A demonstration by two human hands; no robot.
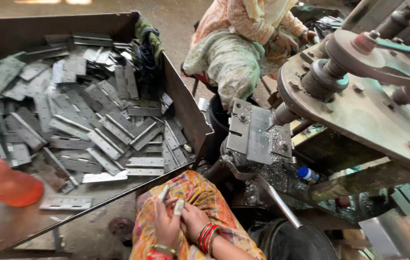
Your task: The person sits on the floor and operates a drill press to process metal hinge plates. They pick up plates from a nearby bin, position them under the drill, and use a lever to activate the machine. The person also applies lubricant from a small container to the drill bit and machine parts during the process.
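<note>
Both hands are seen resting together on the lap: the left hand (166, 226) and right hand (193, 219), fingers loosely curled, tips wrapped in pale tape, nothing gripped. Flat grey steel hinge plates (94, 125), punched and sharp-edged, are heaped in a rusty metal bin (185, 106), towards its right wall. Fingers could be cut by burrs, or caught at the swarf-strewn drill jig (258, 135).

Both hands low, bottom centre of frame, resting together on the lap. Left hand (166, 226) palm down, fingers (164, 193) extended, taped tips. Right hand (193, 219) overlaps it; red bangles at wrist.
</note>
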